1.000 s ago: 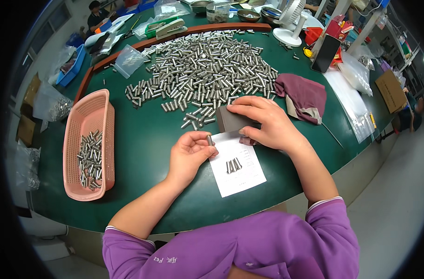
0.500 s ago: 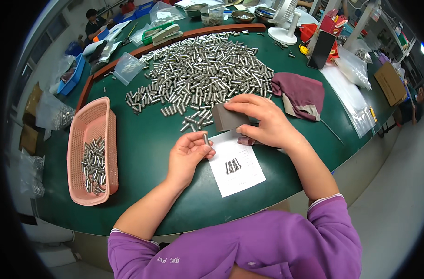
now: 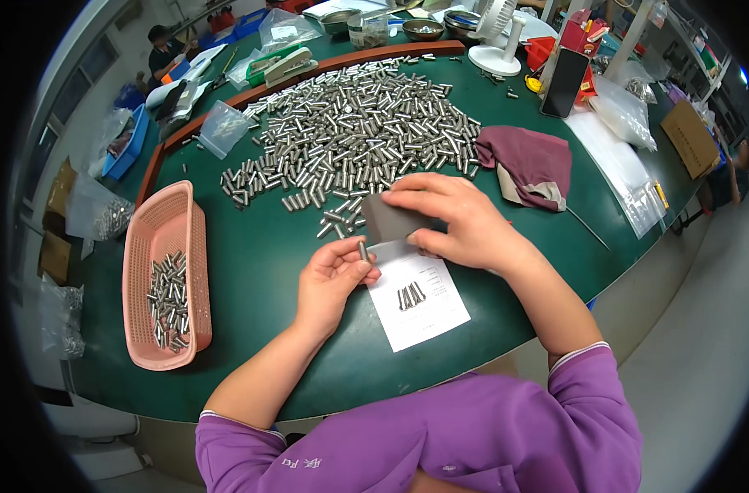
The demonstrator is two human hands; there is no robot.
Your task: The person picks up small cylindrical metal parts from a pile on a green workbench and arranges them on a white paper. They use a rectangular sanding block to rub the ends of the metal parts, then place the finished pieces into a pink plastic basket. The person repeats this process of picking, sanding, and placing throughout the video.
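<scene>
My left hand is closed, pinching a short metal pin upright between thumb and fingers. Beside it my right hand grips a grey-brown rectangular block from above, thumb on the near side. The block is tilted and stands just behind the pin; whether the two touch, I cannot tell. Beneath the hands lies a white paper sheet with a picture of screw-like parts. Just beyond the block spreads a large heap of similar metal pins.
A pink plastic basket, partly filled with pins, stands at left on the green table. Right of the heap lies a maroon cloth. Farther back are a phone, a white fan, a stapler and a wooden rail.
My right hand has shifted the block slightly left, toward the pin. A small reddish thing seen under my right hand is now hidden. My left hand keeps its pinch.
</scene>
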